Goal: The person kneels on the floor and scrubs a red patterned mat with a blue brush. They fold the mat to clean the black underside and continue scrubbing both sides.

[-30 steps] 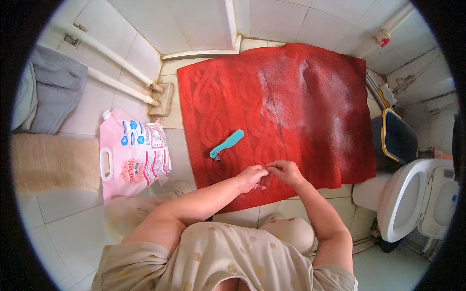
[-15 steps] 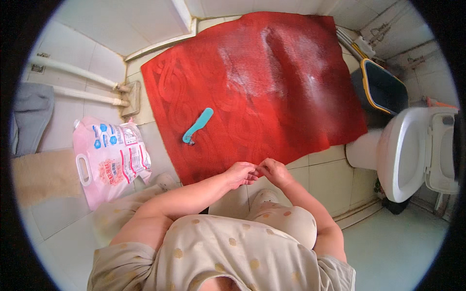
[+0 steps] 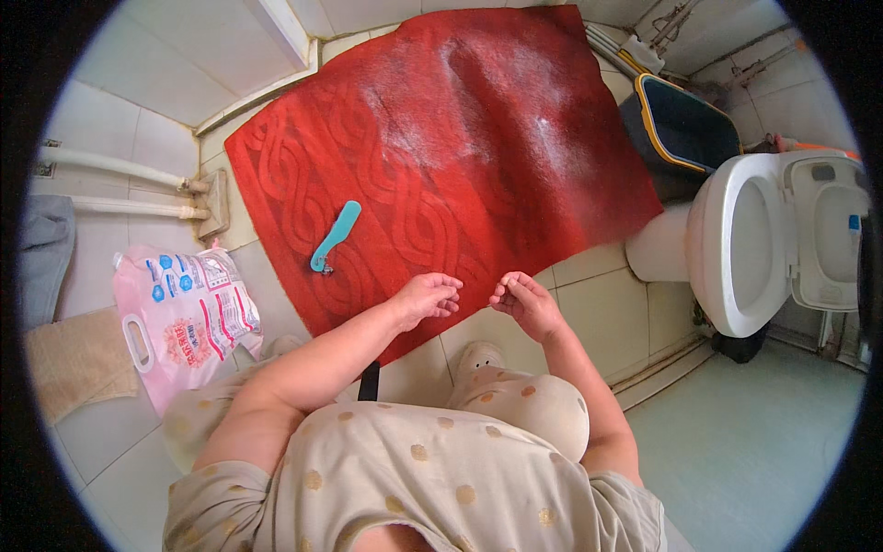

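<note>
Left hand (image 3: 429, 298) is hanging loosely open, apart from right hand (image 3: 526, 302), which is curling, contents unclear. Teal tool (image 3: 338, 232) is lying on rug (image 3: 432, 216), left side. White residue (image 3: 414, 132) is covering only its far-right portion.

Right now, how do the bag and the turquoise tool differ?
Colour: the bag is pink with printing; the tool is mostly plain turquoise.
Size and shape: the bag is large and broad with a cut-out handle; the tool is small and slim.
Place: the bag is off the mat, to its left; the tool lies on it.
Shared: neither is in the left hand or right hand.
</note>
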The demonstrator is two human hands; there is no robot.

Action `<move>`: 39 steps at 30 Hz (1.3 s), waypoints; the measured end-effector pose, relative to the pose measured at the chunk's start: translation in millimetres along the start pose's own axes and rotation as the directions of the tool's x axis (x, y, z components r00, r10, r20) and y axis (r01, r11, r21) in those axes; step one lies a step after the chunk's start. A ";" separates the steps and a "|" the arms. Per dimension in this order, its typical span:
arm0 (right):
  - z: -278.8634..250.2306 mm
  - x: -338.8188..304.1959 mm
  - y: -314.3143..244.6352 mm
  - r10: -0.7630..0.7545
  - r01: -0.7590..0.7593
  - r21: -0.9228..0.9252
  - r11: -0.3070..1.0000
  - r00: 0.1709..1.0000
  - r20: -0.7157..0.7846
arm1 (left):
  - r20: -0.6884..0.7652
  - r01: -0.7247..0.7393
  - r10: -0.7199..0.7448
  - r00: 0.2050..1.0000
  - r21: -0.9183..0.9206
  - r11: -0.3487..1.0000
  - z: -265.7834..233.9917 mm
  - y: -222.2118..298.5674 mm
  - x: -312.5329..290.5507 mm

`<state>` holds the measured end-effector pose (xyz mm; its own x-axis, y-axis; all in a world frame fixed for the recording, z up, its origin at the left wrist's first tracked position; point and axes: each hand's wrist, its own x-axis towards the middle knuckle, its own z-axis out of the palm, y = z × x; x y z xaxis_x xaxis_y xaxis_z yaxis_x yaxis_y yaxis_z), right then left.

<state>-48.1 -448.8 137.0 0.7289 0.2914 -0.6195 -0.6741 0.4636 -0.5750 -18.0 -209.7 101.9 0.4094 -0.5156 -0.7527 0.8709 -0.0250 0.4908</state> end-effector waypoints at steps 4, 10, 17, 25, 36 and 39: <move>-4.8 5.7 2.3 0.016 -0.018 0.060 0.998 1.000 0.023 | -0.057 -0.051 0.051 0.997 0.000 0.999 -4.2 11.3 -2.3; -14.4 13.2 8.5 0.086 -0.100 0.155 0.983 0.992 0.090 | -0.152 -0.059 0.049 0.987 -0.062 0.996 -25.1 10.0 -4.1; -12.5 4.7 5.3 0.107 -0.123 0.206 0.971 0.990 0.087 | -0.200 -0.080 0.067 0.977 -0.056 0.995 -39.6 16.2 -0.9; -168.9 -104.9 -20.5 -0.266 0.375 0.253 0.892 0.888 -0.376 | -0.246 -0.162 0.157 0.956 0.001 0.987 -56.4 28.5 9.5; -351.1 -396.7 -286.8 -0.729 0.198 -0.831 0.519 -0.405 -0.552 | -0.395 -0.146 0.231 0.889 0.234 0.961 -66.8 49.5 1.9; -423.6 -487.9 -325.0 -0.829 -0.110 -0.836 0.538 -0.252 -0.500 | -0.263 -0.237 0.297 0.918 0.237 0.942 -65.0 26.4 14.9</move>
<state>-235.4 -1096.1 399.7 0.3152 -0.8759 0.3653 -0.5430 -0.4821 -0.6875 28.8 -162.4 75.2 0.7062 -0.2553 -0.6604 0.6590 -0.1039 0.7449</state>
